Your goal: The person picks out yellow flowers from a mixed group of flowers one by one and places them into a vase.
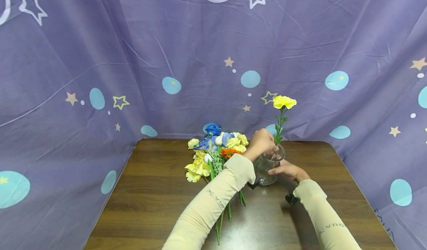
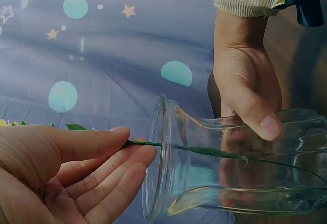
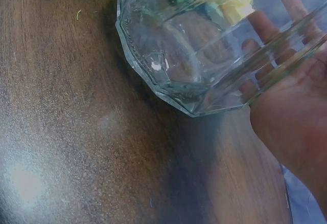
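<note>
A clear glass vase stands on the table, its mouth at the top. Beside the rim, my left hand pinches the green stem of a yellow carnation between thumb and fingers. In the left wrist view, the lower stem reaches through the mouth into the vase. My right hand holds the vase from its right side, with the thumb on the near glass. Through the glass in the right wrist view, the fingers show around the far side.
A bunch of artificial flowers in blue, yellow and white lies left of the vase, partly under the left forearm. An orange flower is among them, with stems pointing toward the front edge. Behind the wooden table hangs a purple patterned cloth.
</note>
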A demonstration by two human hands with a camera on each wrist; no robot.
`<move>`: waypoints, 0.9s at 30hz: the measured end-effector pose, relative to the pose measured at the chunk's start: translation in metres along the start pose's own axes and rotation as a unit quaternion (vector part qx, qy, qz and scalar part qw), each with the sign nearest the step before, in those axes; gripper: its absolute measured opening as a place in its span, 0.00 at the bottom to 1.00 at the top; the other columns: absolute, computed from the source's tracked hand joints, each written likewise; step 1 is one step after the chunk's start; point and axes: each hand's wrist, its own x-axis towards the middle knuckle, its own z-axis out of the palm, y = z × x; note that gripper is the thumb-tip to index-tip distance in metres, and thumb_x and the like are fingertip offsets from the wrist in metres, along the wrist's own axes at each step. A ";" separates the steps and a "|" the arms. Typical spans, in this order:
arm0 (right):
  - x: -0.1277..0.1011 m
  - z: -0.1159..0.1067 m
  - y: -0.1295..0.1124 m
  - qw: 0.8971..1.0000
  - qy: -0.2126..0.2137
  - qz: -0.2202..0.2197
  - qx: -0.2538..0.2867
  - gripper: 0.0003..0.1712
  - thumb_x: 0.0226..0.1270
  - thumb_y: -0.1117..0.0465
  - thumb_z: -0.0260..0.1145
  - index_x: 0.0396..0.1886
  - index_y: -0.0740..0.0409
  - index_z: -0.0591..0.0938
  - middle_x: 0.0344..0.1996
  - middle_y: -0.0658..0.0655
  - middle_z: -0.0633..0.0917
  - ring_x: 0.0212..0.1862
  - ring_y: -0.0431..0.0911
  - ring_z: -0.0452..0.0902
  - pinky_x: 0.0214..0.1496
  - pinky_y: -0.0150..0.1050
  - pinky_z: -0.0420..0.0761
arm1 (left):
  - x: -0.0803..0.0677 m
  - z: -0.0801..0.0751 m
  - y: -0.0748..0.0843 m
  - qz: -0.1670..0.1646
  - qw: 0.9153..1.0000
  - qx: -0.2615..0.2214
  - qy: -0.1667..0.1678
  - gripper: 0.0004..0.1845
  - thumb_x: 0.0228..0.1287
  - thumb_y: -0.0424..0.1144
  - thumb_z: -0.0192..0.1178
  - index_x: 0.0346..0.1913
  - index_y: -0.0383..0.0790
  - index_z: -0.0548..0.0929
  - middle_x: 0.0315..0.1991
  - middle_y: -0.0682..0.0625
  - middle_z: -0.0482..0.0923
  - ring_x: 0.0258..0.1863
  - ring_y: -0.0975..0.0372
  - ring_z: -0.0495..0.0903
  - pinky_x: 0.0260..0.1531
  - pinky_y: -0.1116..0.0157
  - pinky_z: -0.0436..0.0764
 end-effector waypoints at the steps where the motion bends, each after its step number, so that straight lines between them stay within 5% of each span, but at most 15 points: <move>1: 0.000 0.000 0.000 1.000 0.000 -0.001 -0.001 0.52 0.57 0.70 0.69 0.79 0.67 0.52 0.63 0.34 0.75 0.64 0.30 0.71 0.65 0.27 0.68 | 0.000 0.000 0.000 0.001 1.000 0.001 0.000 0.13 0.52 0.35 0.79 0.17 0.43 0.85 0.18 0.49 0.86 0.26 0.57 0.90 0.11 0.74 0.69; 12: 0.005 -0.002 0.001 0.999 -0.043 -0.016 0.026 0.38 0.61 0.72 0.65 0.69 0.43 0.67 0.61 0.37 0.80 0.62 0.34 0.76 0.65 0.31 0.74 | 0.002 0.007 -0.003 0.017 1.000 0.006 -0.001 0.07 0.55 0.37 0.78 0.25 0.43 0.90 0.22 0.49 0.89 0.26 0.60 0.90 0.15 0.76 0.70; 18: 0.005 -0.001 0.002 0.999 -0.033 -0.005 0.021 0.37 0.60 0.71 0.67 0.68 0.46 0.67 0.60 0.38 0.81 0.61 0.35 0.76 0.64 0.31 0.74 | 0.001 0.012 -0.005 0.024 0.999 0.023 0.007 0.06 0.55 0.41 0.78 0.27 0.46 0.92 0.23 0.53 0.89 0.24 0.64 0.89 0.19 0.76 0.71; 27: -0.001 -0.001 0.002 0.999 -0.025 0.026 0.012 0.31 0.63 0.70 0.66 0.61 0.36 0.73 0.58 0.36 0.81 0.61 0.35 0.75 0.63 0.30 0.72 | 0.000 0.024 -0.007 0.055 0.998 0.020 0.024 0.05 0.54 0.42 0.79 0.28 0.48 0.92 0.19 0.57 0.87 0.14 0.72 0.76 0.21 0.77 0.71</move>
